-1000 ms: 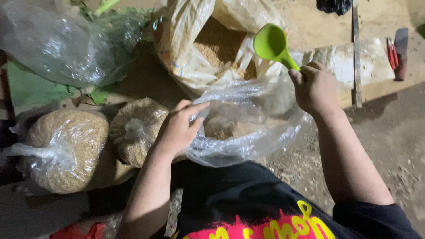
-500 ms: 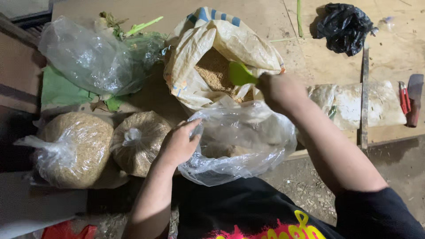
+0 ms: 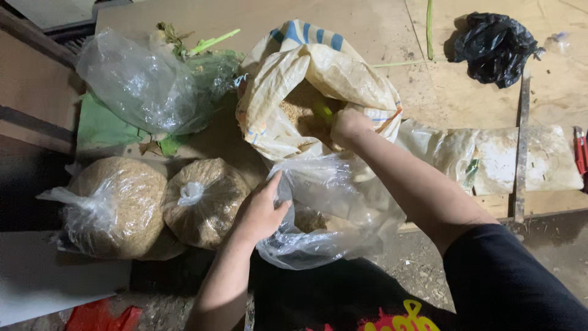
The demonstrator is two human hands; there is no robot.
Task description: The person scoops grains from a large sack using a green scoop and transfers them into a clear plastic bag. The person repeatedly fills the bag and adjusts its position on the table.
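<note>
plywood floor [image 3: 380,24], dirt ground [image 3: 422,270], dim

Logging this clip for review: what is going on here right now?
A person's right hand is down inside the open woven sack of tan grain, gripping a green plastic scoop that is mostly hidden. The left hand holds open the rim of a clear plastic bag with a little grain in its bottom. Two tied, filled clear bags of grain sit to the left.

Black short-sleeved T-shirt [image 3: 343,294], red and yellow print across chest; both forearms bare; left hand [image 3: 260,211], right hand [image 3: 349,124] ungloved, no jewellery visible
</note>
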